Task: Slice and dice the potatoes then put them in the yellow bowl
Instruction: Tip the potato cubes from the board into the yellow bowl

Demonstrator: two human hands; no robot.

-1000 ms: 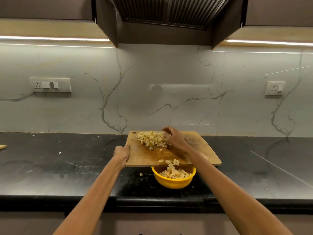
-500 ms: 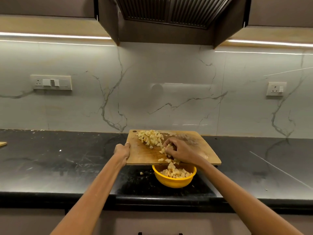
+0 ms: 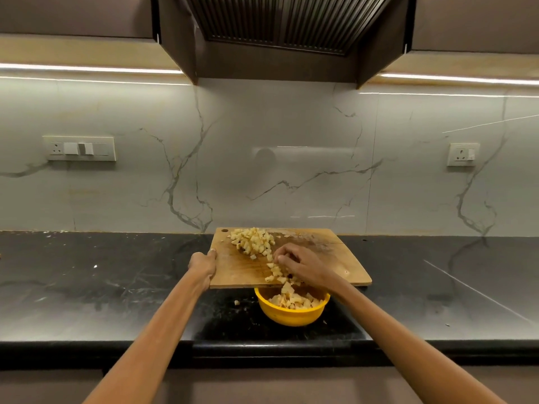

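**Diced potato being swept off the board into the bowl**

Head view: a black stone countertop runs under a white veined marble backsplash, with a dark ribbed extractor hood at twelve o'clock.

At the centre a rectangular wooden chopping board is held over the counter, its near edge overhanging a round yellow plastic bowl at six o'clock of the board. The left hand grips the board's edge at nine o'clock, fingers curled round it. The right hand lies on the board with its fingers bent, raking pale cubes; whether it pinches any, I cannot tell.

A heap of pale yellow diced potato sits toward eleven o'clock on the board. A trail of cubes runs to the near edge, more already fill the bowl, and one stray cube lies on the counter at nine o'clock of the bowl.

The cubes are likely light, firm and damp, so they probably cling and bounce. Sweeping them with a cupped hand suits better than pinching. The board looks stiff; an edge grip should steady it.
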